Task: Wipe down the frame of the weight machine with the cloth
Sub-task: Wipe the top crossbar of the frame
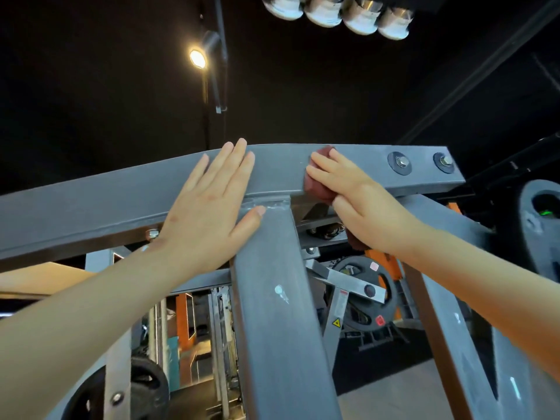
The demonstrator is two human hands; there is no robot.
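While my right hand [360,201] holds the dark red cloth [315,189] bunched against the front face of the top crossbeam, my fingers lie over the wad and my thumb sits under its lower edge, so the cloth is pinched between them and pressed to the metal. A darker scrap below my wrist seems to be a loose end of the same cloth, though my arm hides most of it.

The cloth sits on the grey frame [281,168] just right of where the crossbeam meets the upright post [278,298], with a rough weld seam at that joint. Further right along the beam, near its end, are two bolts [400,162] on dark washers, well apart from my fingertips.

My left hand [209,207] lies flat on the same beam to the left of the joint, fingers straight and spread, fingertips reaching its top edge, thumb stretched across onto the top of the post. It holds nothing.

Behind the frame, below my right wrist, a black weight plate [363,295] hangs on a silver arm. Above, against a black ceiling, one lamp [197,58] glows at the left and a row of round lights [336,13] runs along the top edge.
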